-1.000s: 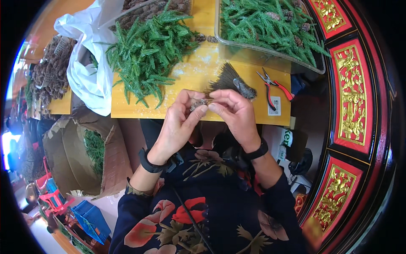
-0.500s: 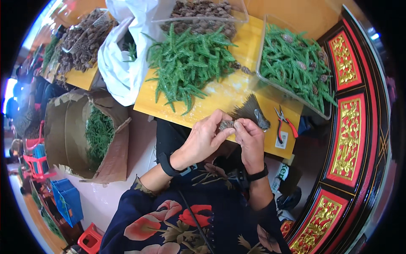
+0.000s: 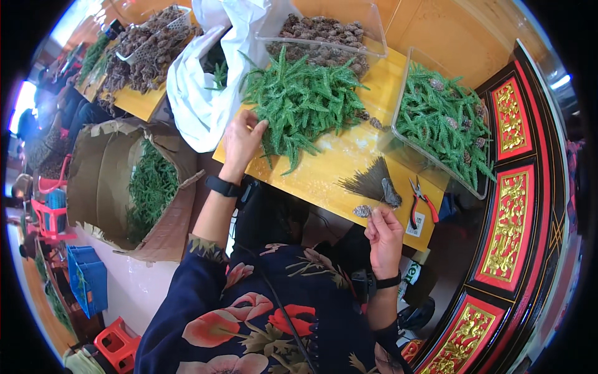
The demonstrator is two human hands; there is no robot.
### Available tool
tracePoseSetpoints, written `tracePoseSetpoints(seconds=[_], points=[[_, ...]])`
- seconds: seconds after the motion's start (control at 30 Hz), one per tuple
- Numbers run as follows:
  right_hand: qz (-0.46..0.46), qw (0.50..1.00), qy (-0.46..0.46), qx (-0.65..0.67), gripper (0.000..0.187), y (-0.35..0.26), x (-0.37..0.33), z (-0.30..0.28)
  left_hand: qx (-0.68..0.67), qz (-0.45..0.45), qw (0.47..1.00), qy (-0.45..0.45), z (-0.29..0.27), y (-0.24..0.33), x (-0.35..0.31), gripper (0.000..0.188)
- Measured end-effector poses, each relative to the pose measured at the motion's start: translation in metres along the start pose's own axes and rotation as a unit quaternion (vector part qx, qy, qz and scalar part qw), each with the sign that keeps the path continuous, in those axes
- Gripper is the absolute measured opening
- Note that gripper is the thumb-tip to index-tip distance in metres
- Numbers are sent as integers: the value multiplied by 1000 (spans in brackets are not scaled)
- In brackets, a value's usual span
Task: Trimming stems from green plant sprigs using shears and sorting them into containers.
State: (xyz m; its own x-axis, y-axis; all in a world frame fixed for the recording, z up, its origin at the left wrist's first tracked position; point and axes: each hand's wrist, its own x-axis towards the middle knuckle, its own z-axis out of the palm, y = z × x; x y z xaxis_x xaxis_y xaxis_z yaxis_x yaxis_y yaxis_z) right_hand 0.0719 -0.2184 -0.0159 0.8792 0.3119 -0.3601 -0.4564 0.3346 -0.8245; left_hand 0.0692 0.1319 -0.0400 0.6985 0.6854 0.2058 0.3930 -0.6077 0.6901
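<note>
Pine cone (image 3: 362,211), small and grey-brown, sits at the fingertips of the right hand (image 3: 384,234), near the front edge of the yellow table (image 3: 299,181); right thumb and index finger pinch it at one end, the remaining fingers curled in; its other end points left, free of the hand.

Left hand (image 3: 243,138) is at the near left side of a heap of green sprigs (image 3: 305,93); thumb and fingers stand close together at the foliage; whether they grip a sprig, cannot tell.

Just beyond the cone lies a fanned bundle of dark wires (image 3: 374,181), gathered at its right end; to its right, red-handled pliers (image 3: 422,202) with parted jaws, partly over a white label (image 3: 415,225); two loose cones (image 3: 375,123) lie between the heap and a clear bin (image 3: 414,161) of sprigs and cones; behind the heap stands a clear tub (image 3: 374,47) of brown cones; left of it, a white bag (image 3: 202,93).

On the floor, left: torn cardboard box (image 3: 99,181) with greenery inside; blue crate (image 3: 87,280); red stool (image 3: 117,346).
</note>
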Motion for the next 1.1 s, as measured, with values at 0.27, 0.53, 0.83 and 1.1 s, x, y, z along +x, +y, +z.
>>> tracePoseSetpoints(seconds=[0.27,0.53,0.83,1.1], points=[[-2,1000,14,10,9,4,-2,-3,-388,-127,910,-68,-27,15,-3,15],[1,1000,-5,2,7,5,-2,3,-107,86,988,70,-22,16,-36,24],[-6,1000,2,23,7,8,-7,-9,173,93,978,-77,-7,54,-51,27],[-8,998,-4,67,9,12,-2,-15,-207,79,975,-22,-25,72,-58,14]])
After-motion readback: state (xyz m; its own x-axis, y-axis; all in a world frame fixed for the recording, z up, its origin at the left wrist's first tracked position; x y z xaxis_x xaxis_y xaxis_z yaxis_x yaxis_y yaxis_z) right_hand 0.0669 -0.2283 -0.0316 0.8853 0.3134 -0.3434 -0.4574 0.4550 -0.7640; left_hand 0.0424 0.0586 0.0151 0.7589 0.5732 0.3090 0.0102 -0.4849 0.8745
